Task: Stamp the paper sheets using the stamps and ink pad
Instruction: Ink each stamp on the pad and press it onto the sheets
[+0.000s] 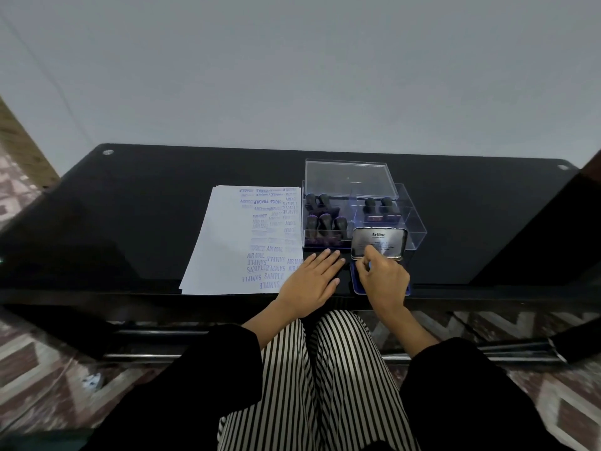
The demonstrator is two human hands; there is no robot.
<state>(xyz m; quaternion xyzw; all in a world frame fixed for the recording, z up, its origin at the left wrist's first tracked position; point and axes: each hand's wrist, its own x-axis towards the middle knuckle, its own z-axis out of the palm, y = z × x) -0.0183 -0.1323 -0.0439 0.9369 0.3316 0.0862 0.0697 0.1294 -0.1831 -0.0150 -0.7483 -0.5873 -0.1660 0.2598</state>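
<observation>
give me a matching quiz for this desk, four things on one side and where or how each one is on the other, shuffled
Things:
1 paper sheets
2 stamps
3 ink pad lid
4 left hand

Place or state:
a palm down, fingers straight
b standing in the clear box
c raised, silver, printed Artline
d left of the box, covered in blue prints

Pairs: 1-d, 2-b, 3-c, 4-a

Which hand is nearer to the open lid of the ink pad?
Right. The right hand has its fingers on the ink pad lid; the left hand lies flat on the table, left of it.
</observation>
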